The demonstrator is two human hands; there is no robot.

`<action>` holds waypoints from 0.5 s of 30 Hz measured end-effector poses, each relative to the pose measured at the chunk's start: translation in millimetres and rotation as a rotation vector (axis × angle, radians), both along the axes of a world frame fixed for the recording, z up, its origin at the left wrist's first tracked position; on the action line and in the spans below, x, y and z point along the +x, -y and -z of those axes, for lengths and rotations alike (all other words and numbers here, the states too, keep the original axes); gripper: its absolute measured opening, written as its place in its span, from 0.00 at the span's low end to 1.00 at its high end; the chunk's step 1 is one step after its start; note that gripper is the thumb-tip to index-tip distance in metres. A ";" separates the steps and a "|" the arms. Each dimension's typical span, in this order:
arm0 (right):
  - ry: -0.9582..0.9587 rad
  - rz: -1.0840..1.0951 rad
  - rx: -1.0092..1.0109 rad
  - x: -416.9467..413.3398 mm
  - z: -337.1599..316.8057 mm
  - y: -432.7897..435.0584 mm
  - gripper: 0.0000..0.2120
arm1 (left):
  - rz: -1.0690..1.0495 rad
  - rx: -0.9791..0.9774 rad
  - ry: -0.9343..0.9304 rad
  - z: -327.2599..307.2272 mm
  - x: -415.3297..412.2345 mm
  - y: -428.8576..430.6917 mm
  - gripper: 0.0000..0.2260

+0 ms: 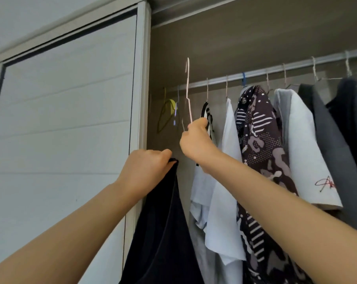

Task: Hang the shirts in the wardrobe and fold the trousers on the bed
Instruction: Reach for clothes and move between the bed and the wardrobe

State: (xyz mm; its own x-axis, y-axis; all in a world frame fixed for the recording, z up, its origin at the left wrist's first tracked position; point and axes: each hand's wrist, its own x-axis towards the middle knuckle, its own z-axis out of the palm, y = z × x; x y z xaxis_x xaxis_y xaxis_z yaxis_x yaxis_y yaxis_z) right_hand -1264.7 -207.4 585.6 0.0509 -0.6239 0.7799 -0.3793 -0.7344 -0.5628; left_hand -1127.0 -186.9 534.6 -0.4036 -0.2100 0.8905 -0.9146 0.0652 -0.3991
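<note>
In the head view, the step in hand looks like hanging a shirt. The right hand [194, 140] has its grip curled round the lower stem of a pale pink wire hanger [187, 89], whose hook stands just above the rail [275, 69] near the rail's door-side end and is not yet over it. Lower, well below that same end of the rail, the left hand [144, 167] has its grip pinched on the top edge of a dark garment [163, 232], which hangs straight down from the fingers. Whether the garment is already threaded on the hanger cannot be told, since the right hand hides the hanger's shoulders. On the rail hang a yellow hanger [165, 115] at the near end, then light shirts, a patterned shirt [259, 140], a white shirt [304, 150] and dark jackets toward the far end. The sliding door [67, 119] stands beside the rail's near end. The next move probably calls for tipping the hook over the rail in the gap between the yellow hanger and the first light shirt, while the left hand supports the cloth so it does not slip off.
</note>
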 end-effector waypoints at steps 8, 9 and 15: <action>0.070 -0.251 0.038 -70.8 102.2 -46.3 0.04 | 0.017 0.220 -0.329 64.5 -27.4 -39.4 0.12; 0.075 -0.260 0.039 -77.1 114.5 -49.5 0.04 | 0.029 0.232 -0.380 69.1 -31.3 -45.2 0.11; 0.282 -0.571 0.151 -121.6 180.5 -63.1 0.05 | 0.014 0.280 -0.582 101.9 -66.1 -81.3 0.09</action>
State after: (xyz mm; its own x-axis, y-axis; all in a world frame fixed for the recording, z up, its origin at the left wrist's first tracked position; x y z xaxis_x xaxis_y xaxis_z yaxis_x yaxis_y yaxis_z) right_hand -1386.3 -144.2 405.0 0.2131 -0.6631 0.7176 0.2241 -0.6817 -0.6964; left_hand -1193.1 -105.7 432.7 0.1244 -0.4645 0.8768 -0.9746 0.1086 0.1958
